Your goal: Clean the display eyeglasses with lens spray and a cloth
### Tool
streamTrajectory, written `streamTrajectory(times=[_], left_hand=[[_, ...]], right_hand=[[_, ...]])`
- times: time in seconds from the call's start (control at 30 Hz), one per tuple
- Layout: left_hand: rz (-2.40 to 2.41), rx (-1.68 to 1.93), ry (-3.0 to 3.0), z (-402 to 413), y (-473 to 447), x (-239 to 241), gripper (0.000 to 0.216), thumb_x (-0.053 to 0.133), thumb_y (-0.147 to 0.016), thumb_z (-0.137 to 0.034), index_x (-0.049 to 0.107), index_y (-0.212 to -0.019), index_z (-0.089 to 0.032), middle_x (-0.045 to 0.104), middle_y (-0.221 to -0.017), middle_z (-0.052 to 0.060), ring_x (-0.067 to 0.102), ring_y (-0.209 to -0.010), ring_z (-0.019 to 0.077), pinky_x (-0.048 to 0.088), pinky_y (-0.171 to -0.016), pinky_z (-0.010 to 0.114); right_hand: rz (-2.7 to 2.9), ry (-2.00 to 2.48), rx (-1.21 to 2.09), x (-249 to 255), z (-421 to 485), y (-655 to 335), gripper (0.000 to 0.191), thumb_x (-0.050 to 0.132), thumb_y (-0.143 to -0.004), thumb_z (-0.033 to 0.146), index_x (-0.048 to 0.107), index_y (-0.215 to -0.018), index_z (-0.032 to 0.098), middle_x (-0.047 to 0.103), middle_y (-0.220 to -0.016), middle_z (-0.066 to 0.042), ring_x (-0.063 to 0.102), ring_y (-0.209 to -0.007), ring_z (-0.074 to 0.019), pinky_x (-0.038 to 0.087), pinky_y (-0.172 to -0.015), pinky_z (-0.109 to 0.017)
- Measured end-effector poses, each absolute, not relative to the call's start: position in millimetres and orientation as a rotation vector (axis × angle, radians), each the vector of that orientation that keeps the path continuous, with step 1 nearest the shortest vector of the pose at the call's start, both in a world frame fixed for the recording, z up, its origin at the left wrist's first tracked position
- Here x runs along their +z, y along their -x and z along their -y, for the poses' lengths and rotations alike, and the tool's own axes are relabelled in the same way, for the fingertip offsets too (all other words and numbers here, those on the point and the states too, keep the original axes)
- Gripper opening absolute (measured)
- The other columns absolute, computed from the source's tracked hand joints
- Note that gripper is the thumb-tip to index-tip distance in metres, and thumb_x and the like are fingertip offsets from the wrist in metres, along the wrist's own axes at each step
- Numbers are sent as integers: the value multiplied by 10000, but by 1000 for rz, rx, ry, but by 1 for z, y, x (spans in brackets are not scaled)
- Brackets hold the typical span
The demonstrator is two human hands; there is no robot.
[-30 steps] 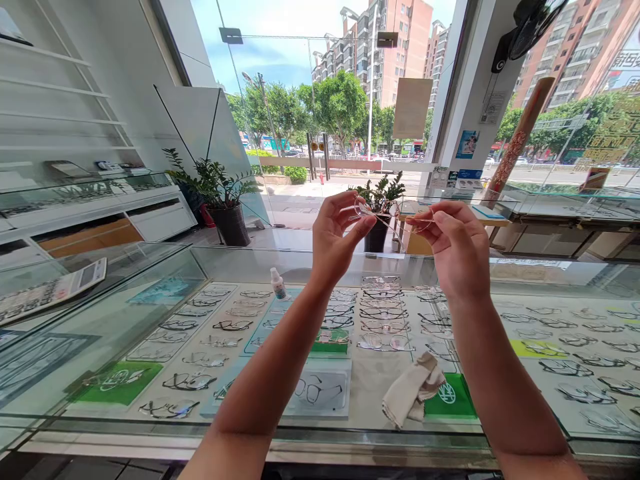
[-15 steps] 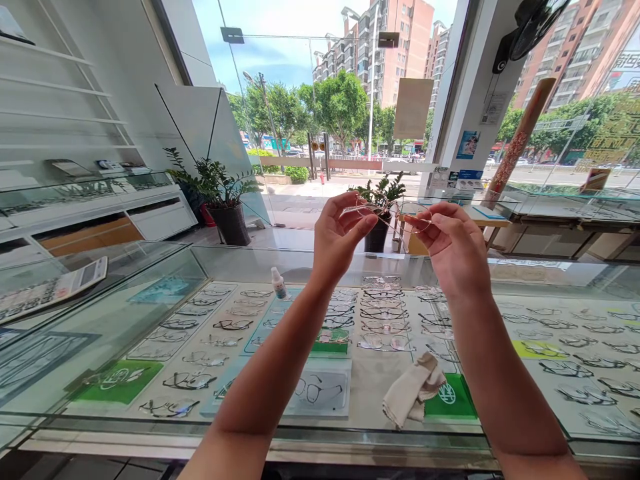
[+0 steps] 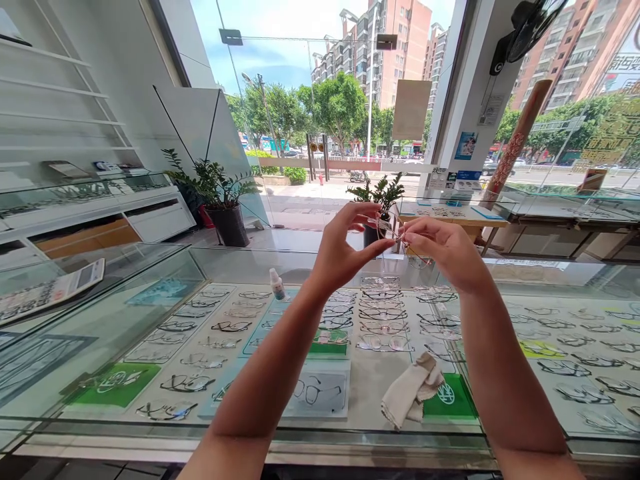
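Note:
Above the glass counter, both my hands hold one pair of thin-framed eyeglasses. My left hand is curved around one side, its thumb below and fingers above a lens. Close beside it, my right hand pinches the frame near the middle with thumb and forefinger. Fingers hide part of the frame, and its thin wire is hard to follow against the plant behind. A crumpled beige cloth lies on the counter below my right hand. Beyond my left forearm stands a small white spray bottle.
The glass display counter holds rows of eyeglasses. A calculator lies at the left. Potted plants stand on the floor beyond, before a glass door. More display cases are at the right.
My right hand has moved left and slightly down, closer to my left hand. The eyeglasses have turned between the fingers, and my left thumb now reaches further right.

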State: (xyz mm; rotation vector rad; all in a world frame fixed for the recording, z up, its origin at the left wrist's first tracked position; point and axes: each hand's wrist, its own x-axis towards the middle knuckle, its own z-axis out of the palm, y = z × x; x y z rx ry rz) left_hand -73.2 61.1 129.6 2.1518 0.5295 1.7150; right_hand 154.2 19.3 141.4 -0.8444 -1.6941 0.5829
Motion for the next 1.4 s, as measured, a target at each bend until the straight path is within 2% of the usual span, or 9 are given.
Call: streamTrajectory(times=[0.1,0.27,0.47,0.77,0.87,1.0,1.07,1.23,1.4], left_hand=[[-390,1601,-2110,-67,75,130,509,904,-825,-395,697,-1279,-296,762,-1237,82,729,-1079,227,616,-877,371],[-278,1512,-1968,-76,80,131,268,837,-881,-427,769,-1104,-295,757,-1047,61,727,-987,210,633,-871,373],[-234,1292,-1956,-79,90,130,246,819,-893,-454,781,-1055,-273,738,-1006,78,702,-919,204,632,-865,378],[-266,1476,-1830,-89,78,126,283,913,-801,-449,734,-910,-257,737,-938,40,713,-860,181,628,-807,371],[-282,1472,-1819,-88,74,125,340,941,-756,-470,714,-870,-244,752,-912,37,728,-860,186,632,-784,368],[-319,1441,-1808,-84,72,123,315,928,-774,-486,712,-844,-268,774,-936,35,738,-823,186,626,-711,369],[-312,1439,-1798,-81,71,124,316,939,-760,-476,716,-844,-269,778,-936,33,746,-826,190,631,-719,376],[-339,1454,-1794,-80,69,124,344,947,-745,-479,709,-838,-248,779,-938,48,736,-853,195,620,-734,368],[-586,1335,-1906,-86,71,118,291,909,-790,-469,768,-829,-217,740,-781,33,595,-620,112,479,-563,266]], right_hand=[[1674,816,672,141,-20,-154,147,794,-897,436,818,-859,295,801,-1009,-28,703,-984,-232,573,-949,-455],[1696,783,814,142,-20,-159,132,800,-882,423,821,-835,301,787,-950,-20,689,-935,-220,565,-939,-435],[1764,776,941,145,-19,-161,129,785,-867,388,817,-789,290,773,-908,-17,671,-892,-210,542,-927,-416],[1686,802,922,143,-22,-159,122,807,-836,397,812,-762,301,772,-877,-12,675,-862,-208,556,-926,-423],[1715,811,902,141,-24,-158,127,807,-846,424,823,-799,307,792,-930,-19,697,-912,-223,568,-961,-450],[1720,801,924,139,-25,-156,118,807,-867,425,835,-838,314,831,-1100,-22,741,-1049,-240,552,-1069,-486],[1706,794,960,140,-23,-154,119,819,-869,427,834,-849,311,842,-1106,-26,755,-1071,-248,544,-1098,-500],[1748,775,1005,141,-19,-152,180,816,-880,458,812,-854,280,842,-948,-38,776,-957,-249,599,-1013,-499],[1599,815,757,137,-24,-151,155,834,-852,426,813,-855,272,842,-936,-32,768,-914,-227,627,-941,-475]])
